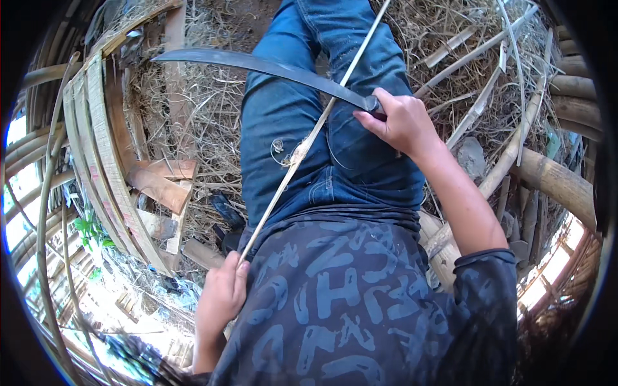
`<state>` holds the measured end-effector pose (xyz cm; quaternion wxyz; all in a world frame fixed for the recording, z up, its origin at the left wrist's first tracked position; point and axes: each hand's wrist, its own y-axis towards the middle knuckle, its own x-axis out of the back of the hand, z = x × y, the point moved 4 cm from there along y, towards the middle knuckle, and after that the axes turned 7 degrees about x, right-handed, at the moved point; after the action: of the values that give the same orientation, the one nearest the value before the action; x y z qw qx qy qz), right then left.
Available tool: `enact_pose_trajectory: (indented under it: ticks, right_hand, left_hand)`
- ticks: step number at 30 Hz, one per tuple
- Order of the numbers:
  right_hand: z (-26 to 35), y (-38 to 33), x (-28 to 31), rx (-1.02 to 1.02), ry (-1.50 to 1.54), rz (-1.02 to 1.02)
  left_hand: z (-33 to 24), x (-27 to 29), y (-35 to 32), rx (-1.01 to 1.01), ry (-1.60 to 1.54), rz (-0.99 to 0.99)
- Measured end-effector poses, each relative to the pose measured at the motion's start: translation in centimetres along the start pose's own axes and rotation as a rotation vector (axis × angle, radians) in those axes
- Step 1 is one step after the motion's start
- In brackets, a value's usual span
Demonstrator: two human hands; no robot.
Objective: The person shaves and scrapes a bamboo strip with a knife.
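Here, right hand [402,122] fingers grip a curved knife [270,67]; left hand [221,297] pinches a bamboo strip [302,149]; bent bamboo slats [103,161] crowd left.

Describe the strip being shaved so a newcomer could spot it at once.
Start at the blue jeans. A thin pale strip runs diagonally across them, from the left hand upward under the curved knife. Unlike the strips lying around, it is held and curls where the blade cuts.

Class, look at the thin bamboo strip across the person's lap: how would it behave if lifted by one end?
The bamboo strip looks very thin and long, so it would probably bend and whip. It seems light; the left hand pinches its end alone. Its curling shavings suggest it splits easily.
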<state>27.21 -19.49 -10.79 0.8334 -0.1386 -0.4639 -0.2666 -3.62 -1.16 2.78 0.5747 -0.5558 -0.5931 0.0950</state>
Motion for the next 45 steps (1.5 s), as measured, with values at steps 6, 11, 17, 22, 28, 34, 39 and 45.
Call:
enact_pose_trajectory:
  ticks: [6,11,17,22,28,34,39,45]
  right_hand:
    - [-1.3,0.1,-0.5,0.013,-0.067,0.028]
    - [-2.3,0.2,-0.3,-0.037,-0.080,0.030]
    - [-2.1,0.1,-0.5,-0.034,-0.079,0.017]
    - [-2.0,0.0,-0.9,-0.027,-0.134,0.003]
    - [-4.7,1.4,-0.2,-0.324,0.044,-0.043]
    - [-3.4,0.4,-0.3,-0.298,0.084,-0.070]
    - [-1.2,0.5,0.3,-0.240,0.044,0.002]
    - [-0.1,-0.4,-0.2,0.003,-0.064,-0.013]
  left_hand:
    - [-0.2,-2.9,-0.2,0.125,-0.153,0.127]
    - [-0.4,-2.6,-1.5,0.112,-0.101,0.072]
    - [-0.7,-1.5,-2.3,0.109,0.005,0.022]
    - [-0.3,-1.5,-2.7,0.124,0.018,0.001]
    - [2.7,-1.5,-5.4,0.174,0.008,0.033]
    - [2.7,-1.3,-5.7,0.173,0.009,0.007]
    - [1.7,-1.1,-3.6,0.133,0.002,0.016]
    - [0.0,-1.7,-0.3,0.071,-0.090,0.107]
